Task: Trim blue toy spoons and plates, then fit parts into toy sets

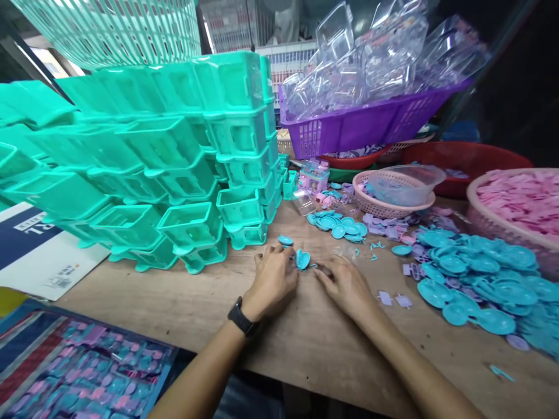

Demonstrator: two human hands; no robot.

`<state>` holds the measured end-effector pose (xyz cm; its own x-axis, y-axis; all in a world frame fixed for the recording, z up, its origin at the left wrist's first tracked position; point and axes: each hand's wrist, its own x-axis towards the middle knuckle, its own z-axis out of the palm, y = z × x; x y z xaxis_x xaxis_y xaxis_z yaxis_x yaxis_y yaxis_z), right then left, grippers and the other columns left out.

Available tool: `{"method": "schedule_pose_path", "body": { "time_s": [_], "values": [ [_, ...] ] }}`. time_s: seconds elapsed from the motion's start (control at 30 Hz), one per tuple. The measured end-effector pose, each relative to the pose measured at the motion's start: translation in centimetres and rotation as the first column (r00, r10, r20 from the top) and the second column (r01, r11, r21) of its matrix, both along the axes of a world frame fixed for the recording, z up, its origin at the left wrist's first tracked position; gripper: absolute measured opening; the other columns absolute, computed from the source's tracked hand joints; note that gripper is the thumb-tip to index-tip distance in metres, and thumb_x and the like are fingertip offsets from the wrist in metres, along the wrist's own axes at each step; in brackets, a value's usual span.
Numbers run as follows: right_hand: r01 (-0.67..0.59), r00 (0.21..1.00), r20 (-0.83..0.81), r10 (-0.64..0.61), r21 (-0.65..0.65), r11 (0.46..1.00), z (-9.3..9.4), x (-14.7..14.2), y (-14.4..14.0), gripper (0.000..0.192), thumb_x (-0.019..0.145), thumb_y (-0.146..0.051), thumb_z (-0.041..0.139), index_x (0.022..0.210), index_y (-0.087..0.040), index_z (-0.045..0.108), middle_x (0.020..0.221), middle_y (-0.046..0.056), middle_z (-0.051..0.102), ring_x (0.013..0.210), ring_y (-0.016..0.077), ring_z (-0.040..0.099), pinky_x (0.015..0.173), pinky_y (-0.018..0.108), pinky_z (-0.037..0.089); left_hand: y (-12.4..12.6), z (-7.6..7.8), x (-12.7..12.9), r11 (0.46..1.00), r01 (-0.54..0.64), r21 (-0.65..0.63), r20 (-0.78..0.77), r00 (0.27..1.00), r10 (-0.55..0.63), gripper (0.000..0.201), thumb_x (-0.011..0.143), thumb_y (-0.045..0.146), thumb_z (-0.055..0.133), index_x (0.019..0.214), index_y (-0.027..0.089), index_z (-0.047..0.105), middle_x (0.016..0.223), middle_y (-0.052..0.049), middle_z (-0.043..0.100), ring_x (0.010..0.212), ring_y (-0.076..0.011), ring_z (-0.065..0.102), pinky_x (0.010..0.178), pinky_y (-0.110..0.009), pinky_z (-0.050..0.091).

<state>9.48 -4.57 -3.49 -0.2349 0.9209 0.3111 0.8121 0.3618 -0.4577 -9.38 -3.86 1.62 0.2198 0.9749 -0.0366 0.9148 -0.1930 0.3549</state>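
The blue dish (302,259) stands on edge on the table (183,302), just in front of the stacked teal bins (192,227) and between the two hands. It is a small, shallow, rounded piece of moulded plastic, one of many like it. The left hand (273,282), a black watch (241,318) on its wrist, has its fingertips closed on the dish's left rim. The right hand (345,285) lies palm down just beside it, fingers reaching toward the dish's right side; whether they pinch anything I cannot tell, since the fingertips are hidden against the dish and a small dark bit under it.

By its look the dish should be very light and stiff, with a smooth, glossy skin that may slip between dry fingers. A pinch across the rim, thumb on one face and forefinger on the other, seems the surest hold; the thin edge gives more purchase than the curved middle. It probably will not crack under normal finger pressure, but any thin tab or stem on it could bend or snap if levered.

One more dish (285,240) lies flat just behind the left hand, a small cluster (338,226) sits further back, and a big loose heap (476,279) spreads to the right, mixed with little lilac pieces (395,299). Behind are a pink basket (384,203) holding a clear tub, a purple crate (362,125) of clear shells, and a basket of pink parts (519,203).
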Motion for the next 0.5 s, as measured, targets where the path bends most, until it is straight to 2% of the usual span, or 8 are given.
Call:
{"method": "schedule_pose_path", "body": {
  "time_s": [0.07,0.17,0.27,0.33,0.43,0.5],
  "values": [
    [0.044,0.995,0.088,-0.044,-0.006,0.999,-0.3,-0.9,0.7,0.022,0.092,-0.026,0.058,0.094,-0.022,0.08,0.092,0.01,0.075,0.091,0.0264,0.066,0.081,0.037,0.05,-0.5,0.0,-0.3,0.999,-0.042,0.007,0.076,0.996,0.041,0.019,0.093,0.027,0.061,0.11,0.023,0.068,0.126,-0.01,0.068,0.126,-0.0356,0.054,0.099,-0.054,0.043],
    [0.07,0.993,0.094,-0.07,0.011,0.998,-0.6,-0.8,1.0,0.021,0.089,-0.022,0.058,0.084,-0.022,0.078,0.089,0.01,0.073,0.088,0.0265,0.065,0.079,0.037,0.048,-0.3,-0.5,-0.1,0.992,-0.109,0.07,0.148,0.984,0.098,0.023,0.098,0.035,0.056,0.114,0.023,0.067,0.125,-0.011,0.068,0.124,-0.0342,0.054,0.099,-0.053,0.042],
    [0.07,0.993,0.091,-0.072,0.02,0.997,-0.7,-0.2,0.4,0.021,0.088,-0.02,0.055,0.082,-0.021,0.075,0.087,0.01,0.073,0.085,0.0264,0.066,0.076,0.036,0.048,0.7,-1.4,0.5,0.989,-0.11,0.094,0.115,0.988,0.099,0.033,0.095,0.031,0.058,0.126,0.022,0.062,0.131,-0.013,0.064,0.124,-0.0353,0.052,0.097,-0.053,0.042],
    [0.075,0.994,0.079,-0.076,0.015,0.997,-0.5,0.2,-0.4,0.021,0.088,-0.022,0.052,0.083,-0.022,0.073,0.085,0.009,0.074,0.081,0.0251,0.068,0.072,0.034,0.048,1.3,-1.8,0.8,0.994,-0.081,0.069,0.076,0.994,0.075,0.032,0.091,0.026,0.06,0.122,0.022,0.065,0.131,-0.014,0.063,0.124,-0.0367,0.052,0.095,-0.053,0.043],
    [0.116,0.992,-0.054,-0.118,-0.041,0.992,0.0,1.0,-1.8,0.021,0.085,-0.03,0.052,0.082,-0.023,0.072,0.078,0.005,0.075,0.072,0.0231,0.07,0.065,0.032,0.049,1.5,-2.0,0.7,0.994,-0.041,0.098,0.089,0.996,0.033,0.017,0.086,0.02,0.062,0.099,0.02,0.072,0.122,-0.013,0.065,0.119,-0.0353,0.054,0.093,-0.049,0.044],
    [0.141,0.963,-0.216,-0.163,-0.114,0.984,0.4,1.6,-2.7,0.023,0.082,-0.038,0.056,0.082,-0.024,0.074,0.077,0.005,0.077,0.07,0.0236,0.071,0.064,0.032,0.051,1.1,-1.9,0.4,0.991,-0.041,0.124,0.185,0.983,0.017,0.014,0.083,0.014,0.062,0.092,0.018,0.072,0.109,-0.011,0.069,0.108,-0.03,0.06,0.089,-0.042,0.046]
  ]
}}
